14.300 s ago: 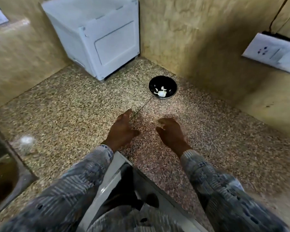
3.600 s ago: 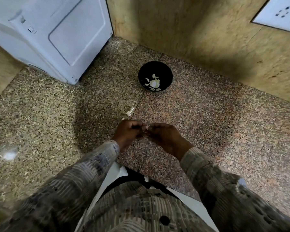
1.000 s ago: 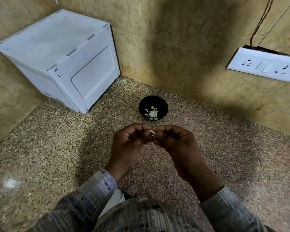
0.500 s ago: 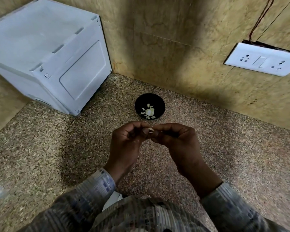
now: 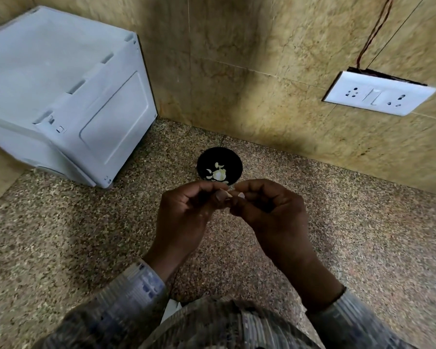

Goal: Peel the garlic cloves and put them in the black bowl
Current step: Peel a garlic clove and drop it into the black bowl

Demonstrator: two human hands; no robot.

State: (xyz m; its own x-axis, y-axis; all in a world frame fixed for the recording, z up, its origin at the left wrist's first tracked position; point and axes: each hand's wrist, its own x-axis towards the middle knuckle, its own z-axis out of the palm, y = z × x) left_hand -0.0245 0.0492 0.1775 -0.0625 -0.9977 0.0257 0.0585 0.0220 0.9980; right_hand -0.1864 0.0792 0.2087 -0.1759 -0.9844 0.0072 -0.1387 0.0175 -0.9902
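Pinching one garlic clove (image 5: 229, 195) between the curled fingertips of the left hand (image 5: 186, 217) and the right hand (image 5: 269, 212), both raised above the speckled counter (image 5: 73, 235) and meeting fingertip to fingertip. Gripped from both sides, thumb and forefinger of each hand closed on it, the other fingers curled in toward the palms. Mostly hidden by those fingers, with only a pale sliver by the left thumbnail and a white tip just inside the right forefinger on show. Lying crosswise as far as can be seen, long axis running from one hand to the other and roughly level. Impossible to say which end is the pointed one. Just beyond the fingertips, down on the counter, near rim slightly overlapped by them in this view: the black bowl (image 5: 234, 161), upright, holding several pale garlic pieces (image 5: 218, 174) bunched toward its near side. Further out beyond the left hand, a white plastic box (image 5: 68, 91) set close against the tiled wall (image 5: 237, 71). Up and out beyond the right hand, a white socket plate (image 5: 378, 94) fixed to that wall, with a thin reddish wire (image 5: 373, 34) rising from its top edge. Behind both wrists, patterned sleeves (image 5: 136, 285).
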